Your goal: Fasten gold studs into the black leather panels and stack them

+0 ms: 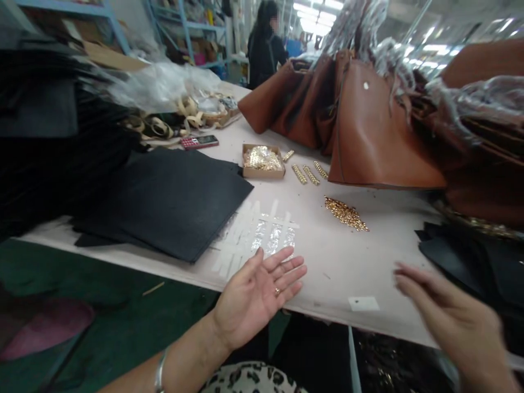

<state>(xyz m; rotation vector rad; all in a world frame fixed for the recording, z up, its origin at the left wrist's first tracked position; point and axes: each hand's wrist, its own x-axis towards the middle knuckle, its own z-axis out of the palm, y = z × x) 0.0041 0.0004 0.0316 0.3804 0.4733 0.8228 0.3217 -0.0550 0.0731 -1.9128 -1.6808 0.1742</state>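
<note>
My left hand [260, 292] is palm up over the table's front edge, fingers spread, with a ring on one finger and nothing in it. My right hand [454, 322], blurred by motion, is above the table at the right; its fingers are close together and whether they hold anything is not visible. Beyond the hands lie a pile of small gold pieces [346, 213], short gold strips [311, 175] and a cardboard box [264, 173] of gold pieces in clear plastic. Strips of pale tape [235, 254] and clear plastic are stuck to the table [327, 256]. A small white card [363, 304] lies near the front edge.
Black sheets [164, 196] are stacked at the left, beside a taller dark pile [53, 142]. A red phone [200, 142] lies behind them. Brown leather bags [376, 125] stand at the right, above black pieces [462, 262]. A person [266, 49] is in the background.
</note>
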